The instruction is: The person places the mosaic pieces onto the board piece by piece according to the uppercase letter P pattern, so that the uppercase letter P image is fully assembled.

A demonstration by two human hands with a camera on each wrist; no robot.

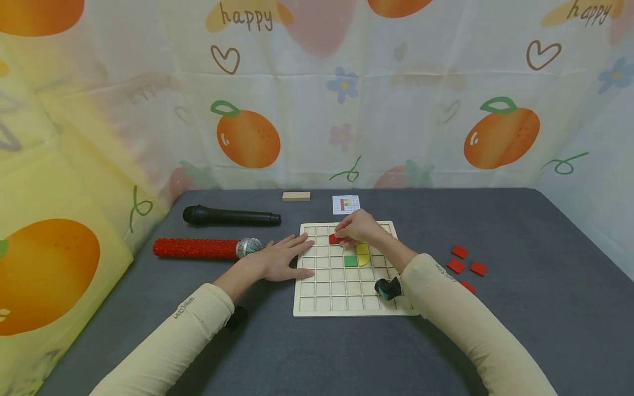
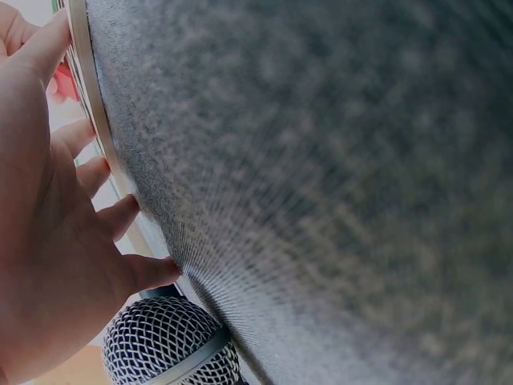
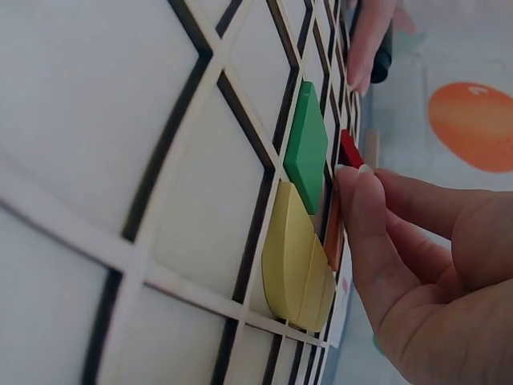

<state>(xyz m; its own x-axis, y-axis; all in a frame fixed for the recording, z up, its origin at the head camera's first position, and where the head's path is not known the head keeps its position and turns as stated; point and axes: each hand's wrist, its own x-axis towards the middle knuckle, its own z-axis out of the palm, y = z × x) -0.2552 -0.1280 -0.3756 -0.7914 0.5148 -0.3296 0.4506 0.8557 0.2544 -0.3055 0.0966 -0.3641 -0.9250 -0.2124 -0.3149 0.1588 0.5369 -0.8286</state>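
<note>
A pale wooden grid board (image 1: 322, 304) lies on the dark table. My left hand (image 1: 282, 258) rests with spread, straight fingers on its left edge; the left wrist view shows fingertips (image 2: 120, 215) along that edge. Over the board's upper part, my right hand (image 1: 360, 226) pinches a red tile (image 1: 334, 239) between thumb and fingertips, at a cell in the grid. Close below sit a green square tile (image 1: 350, 260) and yellow pieces (image 1: 363, 254), one with a rounded edge. In the right wrist view, another reddish tile (image 3: 333, 233) shows partly behind the yellow pieces.
Several red tiles (image 1: 455, 265) lie right of the board, partly by my right sleeve. Left of it are a black microphone (image 1: 233, 216) and a red one (image 1: 198, 248), its mesh head near my left hand. Behind stand a wooden block (image 1: 296, 196) and a printed grid card (image 1: 345, 204).
</note>
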